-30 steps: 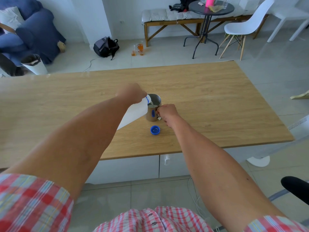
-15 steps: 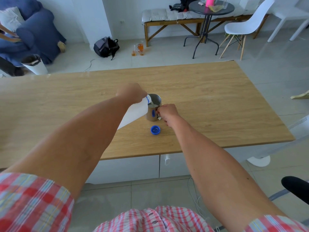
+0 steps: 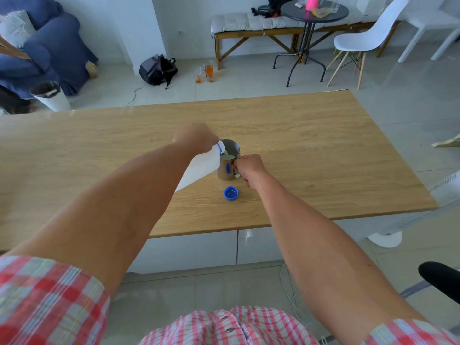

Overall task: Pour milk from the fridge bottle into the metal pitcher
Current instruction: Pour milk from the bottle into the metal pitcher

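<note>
One white milk bottle (image 3: 199,168), one metal pitcher (image 3: 227,160), one blue cap (image 3: 231,193) — all on a wooden table (image 3: 311,150). The left hand (image 3: 196,136) grips the tilted bottle over the pitcher's rim; the right hand (image 3: 249,168) clasps the pitcher's handle. Beyond — tiled floor (image 3: 249,80), one white chair (image 3: 361,38).
</note>
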`<state>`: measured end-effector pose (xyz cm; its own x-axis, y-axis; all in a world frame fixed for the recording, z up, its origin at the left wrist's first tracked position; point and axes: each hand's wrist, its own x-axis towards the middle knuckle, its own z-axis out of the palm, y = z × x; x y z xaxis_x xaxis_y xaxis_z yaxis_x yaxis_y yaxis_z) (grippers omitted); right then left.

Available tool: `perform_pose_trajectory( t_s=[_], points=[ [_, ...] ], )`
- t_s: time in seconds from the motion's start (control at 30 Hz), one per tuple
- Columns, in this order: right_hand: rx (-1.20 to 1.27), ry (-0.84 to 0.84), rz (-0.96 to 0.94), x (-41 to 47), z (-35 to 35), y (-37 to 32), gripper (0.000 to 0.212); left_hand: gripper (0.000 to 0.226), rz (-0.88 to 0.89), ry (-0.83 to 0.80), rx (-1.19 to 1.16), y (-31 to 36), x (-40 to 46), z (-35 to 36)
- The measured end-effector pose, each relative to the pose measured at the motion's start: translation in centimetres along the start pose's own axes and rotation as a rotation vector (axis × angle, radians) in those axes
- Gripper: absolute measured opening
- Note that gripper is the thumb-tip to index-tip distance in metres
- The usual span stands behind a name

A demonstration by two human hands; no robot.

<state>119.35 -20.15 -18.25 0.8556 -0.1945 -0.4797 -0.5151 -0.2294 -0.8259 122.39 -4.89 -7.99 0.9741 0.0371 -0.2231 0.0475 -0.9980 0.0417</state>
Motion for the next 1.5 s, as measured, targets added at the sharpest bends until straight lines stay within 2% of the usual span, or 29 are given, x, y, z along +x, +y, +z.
perform_pose_trajectory(
  t_s=[1.5],
  points=[
    [0.004, 0.0, 0.013, -0.58, -0.21, -0.22, 0.023, 0.034, 0.024, 0.004, -0.01, -0.16, 0.3, 0.2]
  ],
)
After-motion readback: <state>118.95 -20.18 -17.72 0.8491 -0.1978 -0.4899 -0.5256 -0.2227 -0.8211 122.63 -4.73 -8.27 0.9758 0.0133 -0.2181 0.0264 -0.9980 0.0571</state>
